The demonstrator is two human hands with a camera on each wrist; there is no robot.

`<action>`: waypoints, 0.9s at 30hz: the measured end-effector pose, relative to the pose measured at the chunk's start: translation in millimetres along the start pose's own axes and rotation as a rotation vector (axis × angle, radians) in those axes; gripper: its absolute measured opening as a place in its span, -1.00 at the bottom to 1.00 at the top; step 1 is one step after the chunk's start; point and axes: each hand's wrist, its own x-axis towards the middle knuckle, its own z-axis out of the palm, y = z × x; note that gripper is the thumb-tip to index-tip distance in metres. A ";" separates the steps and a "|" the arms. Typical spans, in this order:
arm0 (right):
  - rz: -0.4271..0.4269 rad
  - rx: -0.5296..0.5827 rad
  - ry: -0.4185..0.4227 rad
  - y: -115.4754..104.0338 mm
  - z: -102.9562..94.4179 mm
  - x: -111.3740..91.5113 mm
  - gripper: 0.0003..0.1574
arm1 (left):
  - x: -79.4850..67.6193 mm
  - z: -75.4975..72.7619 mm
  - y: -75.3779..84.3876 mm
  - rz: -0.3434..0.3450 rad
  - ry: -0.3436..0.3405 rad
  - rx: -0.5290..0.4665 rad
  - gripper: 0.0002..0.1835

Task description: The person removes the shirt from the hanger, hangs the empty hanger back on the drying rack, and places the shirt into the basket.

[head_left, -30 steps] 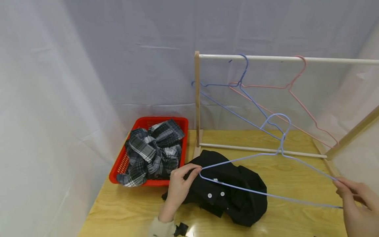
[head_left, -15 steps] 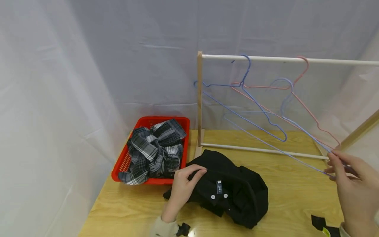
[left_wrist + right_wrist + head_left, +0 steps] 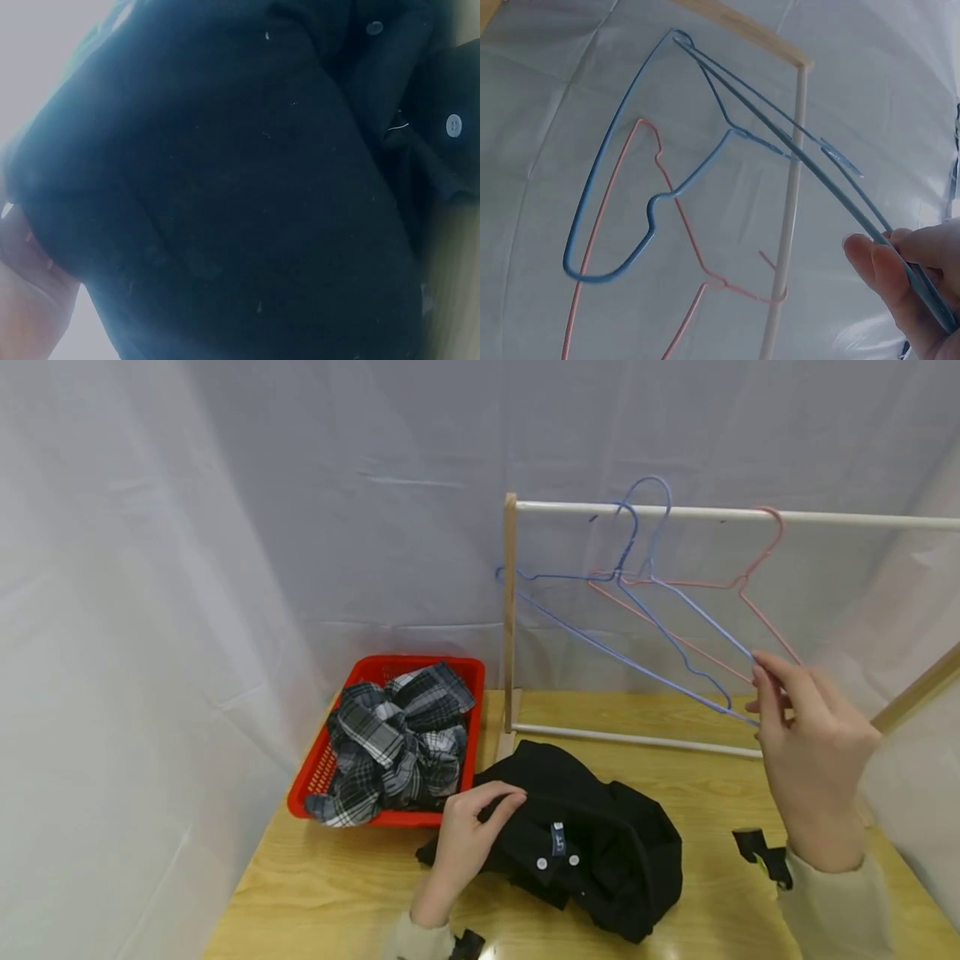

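Observation:
My right hand [image 3: 813,735] is raised before the rack, pinching one end of a light blue hanger [image 3: 705,617] between thumb and fingers. The hanger's hook overlaps the white rail in the head view, close to the dark blue hanger's hook. The right wrist view shows the held hanger [image 3: 832,193] nearly edge-on. Lower down, my left hand [image 3: 465,835] pinches the collar area of a black shirt [image 3: 592,810], thumb and forefinger meeting at the cloth. White buttons and a label show on the crumpled shirt. In the left wrist view, the cloth hides the fingertips.
A dark blue hanger [image 3: 551,577] and a pink hanger [image 3: 768,547] hang from the rack's white rail [image 3: 712,513]. Left of the rack, a red basket [image 3: 476,693] holds black and white plaid cloth [image 3: 405,735]. These stand on a wooden table [image 3: 300,877].
The light blue hanger's other end has left my left fingertips. My right hand has carried it up and left to the rail. My left hand has stayed nearly still at the shirt.

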 end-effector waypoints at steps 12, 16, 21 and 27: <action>-0.048 0.041 -0.054 -8.9 43.8 12.8 -0.78 | -3.7 3.5 1.2 -0.041 -0.023 -0.025 -0.87; -0.051 0.061 -0.080 -11.6 54.7 11.4 -0.78 | -3.9 3.5 1.6 -0.044 -0.021 -0.026 -0.87; -0.088 0.070 -0.155 -11.0 63.6 5.8 -0.79 | -3.6 3.2 2.1 -0.035 -0.020 -0.026 -0.88; -0.103 0.115 -0.206 -10.5 65.9 -5.3 -0.77 | -4.0 3.0 3.5 -0.057 -0.022 -0.047 -0.87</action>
